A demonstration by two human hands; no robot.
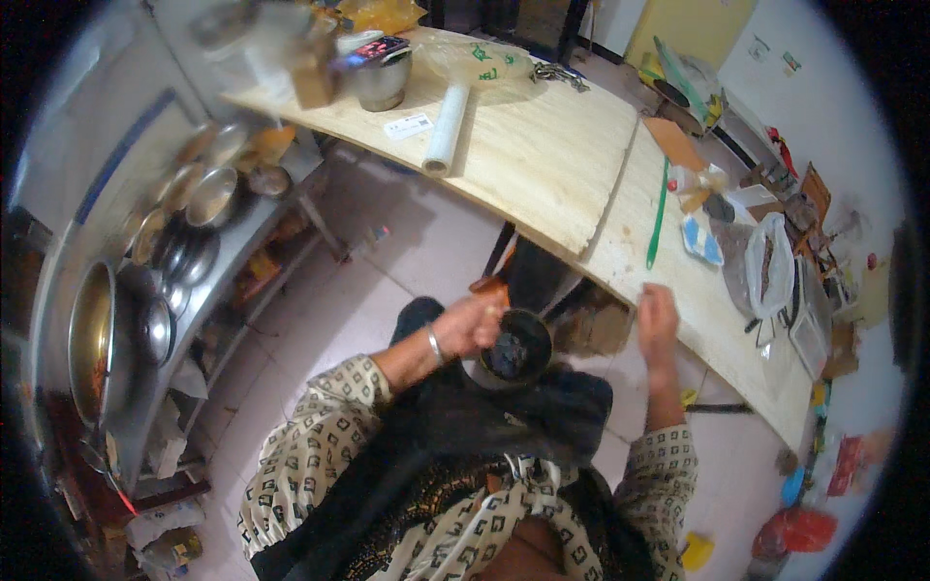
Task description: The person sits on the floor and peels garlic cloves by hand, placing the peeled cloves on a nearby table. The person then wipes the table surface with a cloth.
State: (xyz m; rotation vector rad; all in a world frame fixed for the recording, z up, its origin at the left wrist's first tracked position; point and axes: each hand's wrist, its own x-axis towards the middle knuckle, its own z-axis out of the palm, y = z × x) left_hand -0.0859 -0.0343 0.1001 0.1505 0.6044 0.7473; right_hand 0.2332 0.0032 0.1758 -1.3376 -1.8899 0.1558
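Observation:
My left hand [476, 327], with a silver bangle at the wrist, is curled into a loose fist over the near rim of a dark-bottomed metal pot [477, 374]. The pot is between my knees, and dark wet-looking contents show inside. An orange-brown object [491, 287] appears right beyond the left knuckles; whether the fingers grip it is not plain. My right hand [657, 316] is blurred, raised beside the front edge of the wooden table [552, 160]. Its fingers are bent, and nothing is clearly visible in them. A green stick-like tool [659, 214] lies on the table beyond it.
A roll of plastic film [447, 131], a metal container [383, 81] with a phone [378, 51] on top and a plastic bag [483, 62] stand or lie on the table. To the left, a metal shelf [243, 243] carries several bowls. A blue-and-white sponge [701, 240] lies at right.

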